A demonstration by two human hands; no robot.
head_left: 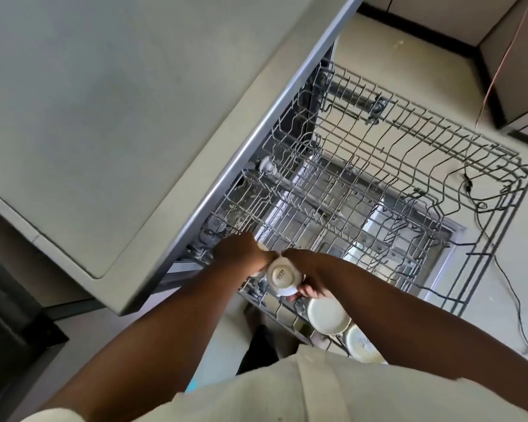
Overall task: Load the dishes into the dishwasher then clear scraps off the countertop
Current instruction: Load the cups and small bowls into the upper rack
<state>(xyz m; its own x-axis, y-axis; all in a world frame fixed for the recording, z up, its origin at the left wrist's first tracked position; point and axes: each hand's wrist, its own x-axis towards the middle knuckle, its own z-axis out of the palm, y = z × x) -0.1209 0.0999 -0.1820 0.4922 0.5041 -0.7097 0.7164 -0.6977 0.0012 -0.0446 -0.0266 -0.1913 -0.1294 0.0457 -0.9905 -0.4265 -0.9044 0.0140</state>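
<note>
Loading is partly done: two plates (328, 315) already stand in the near corner of the pulled-out rack (409, 184), and you hold an upturned cup (282, 277) over it, right hand (310, 289) grasping it, left hand (241, 251) fingers hidden. Counter (104, 102) scraps remain.

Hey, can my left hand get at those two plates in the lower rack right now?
Probably not: the left hand is over by the cup, and the right arm crosses toward the plates.
</note>
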